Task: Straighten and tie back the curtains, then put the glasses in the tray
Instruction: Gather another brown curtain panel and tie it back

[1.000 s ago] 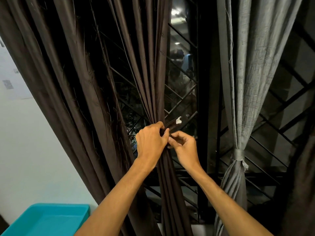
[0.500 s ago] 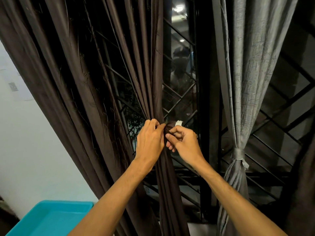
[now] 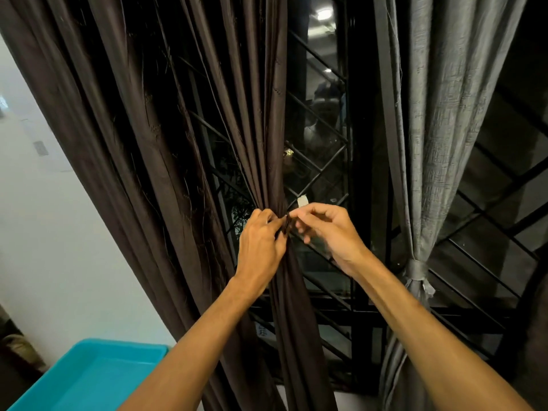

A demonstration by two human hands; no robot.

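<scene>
Bridging left hand [image 3: 261,247], right hand [image 3: 329,232] (both pinching): tie [image 3: 287,224]

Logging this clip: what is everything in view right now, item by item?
brown curtain: one, dark brown, left and centre, gathered
brown tie: one, dark brown, at the gathered curtain
white tag: one, white, above the right fingers
grey curtain: one, grey, right, tied back
grey tie: one, grey, round the grey curtain
window grille: one, black, behind the curtains
tray: one, teal, bottom left
wall: one, white, left
left hand: pinching the brown tie
right hand: pinching the brown tie
</scene>
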